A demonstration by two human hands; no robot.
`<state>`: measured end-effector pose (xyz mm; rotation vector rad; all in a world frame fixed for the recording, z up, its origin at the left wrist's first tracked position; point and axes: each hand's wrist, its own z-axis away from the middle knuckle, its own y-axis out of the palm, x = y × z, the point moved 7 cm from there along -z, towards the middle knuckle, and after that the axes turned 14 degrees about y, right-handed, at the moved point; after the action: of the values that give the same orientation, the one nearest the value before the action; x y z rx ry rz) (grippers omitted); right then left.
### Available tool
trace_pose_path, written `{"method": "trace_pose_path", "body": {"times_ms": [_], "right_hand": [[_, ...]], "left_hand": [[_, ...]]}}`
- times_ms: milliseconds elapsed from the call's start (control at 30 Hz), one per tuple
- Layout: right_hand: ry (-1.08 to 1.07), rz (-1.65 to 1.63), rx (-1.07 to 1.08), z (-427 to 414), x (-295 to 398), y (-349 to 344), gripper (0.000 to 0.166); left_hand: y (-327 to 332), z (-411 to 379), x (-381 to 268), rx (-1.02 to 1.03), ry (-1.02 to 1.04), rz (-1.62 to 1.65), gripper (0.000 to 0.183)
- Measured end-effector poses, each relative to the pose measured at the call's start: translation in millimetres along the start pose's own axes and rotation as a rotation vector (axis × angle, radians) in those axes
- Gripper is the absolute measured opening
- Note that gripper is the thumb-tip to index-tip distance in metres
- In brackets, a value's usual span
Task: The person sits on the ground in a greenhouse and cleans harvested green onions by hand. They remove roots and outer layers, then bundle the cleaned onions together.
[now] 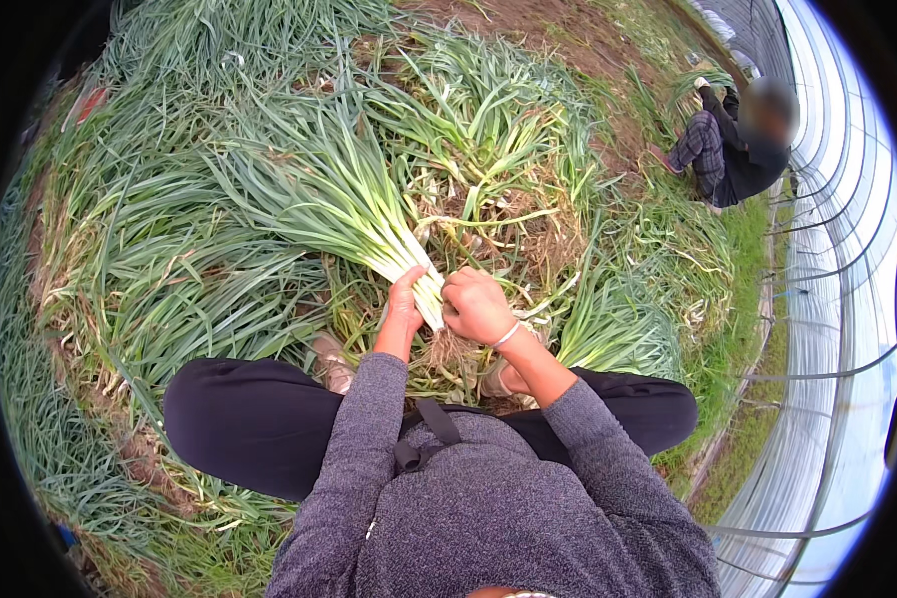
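My left hand grips a bunch of leafy green allium stalks near their white lower ends. The long leaves fan out towards the upper left, and the bunch's brown roots hang below my hands. Against the right side of the white stems rests my right hand, its fingers curled; whether it pinches a stem is hidden. Loose stalks with dry roots and yellowed leaves lie on the ground just beyond my hands.
Heaps of the same plants cover the ground at left and ahead. A smaller pile lies by my right knee. At the upper right a person sits low, holding green leaves. A plastic-film tunnel wall with hoops runs along the right.
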<state>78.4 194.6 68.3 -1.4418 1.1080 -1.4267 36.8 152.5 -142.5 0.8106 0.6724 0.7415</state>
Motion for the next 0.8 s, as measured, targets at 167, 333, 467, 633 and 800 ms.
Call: {"method": "trace_pose_path", "body": {"times_ms": [167, 333, 467, 633, 800], "right_hand": [[-0.004, -0.065, -0.062, 22.1, 0.6, -24.0, 0.009], [0.043, -0.142, -0.032, 34.5, -1.1, -34.4, 0.016], [0.077, -0.062, -0.155, 33.1, 34.0, -61.0, 0.038], [0.102, 0.058, -0.212, 25.1, 11.6, -14.2, 0.038], [0.135, -0.016, -0.221, 24.6, -3.9, -1.4, 0.016]], "left_hand": [[1.9, -1.2, 1.1, 0.011, 0.007, -0.032, 0.024], [3.4, -1.0, 2.5, 0.007, 0.02, -0.045, 0.023], [1.4, -3.7, 1.7, 0.013, 0.024, -0.037, 0.022], [10.3, 3.7, -1.0, -0.027, 0.043, -0.025, 0.026], [4.9, 0.4, 0.3, -0.029, 0.034, -0.054, 0.023]]}}
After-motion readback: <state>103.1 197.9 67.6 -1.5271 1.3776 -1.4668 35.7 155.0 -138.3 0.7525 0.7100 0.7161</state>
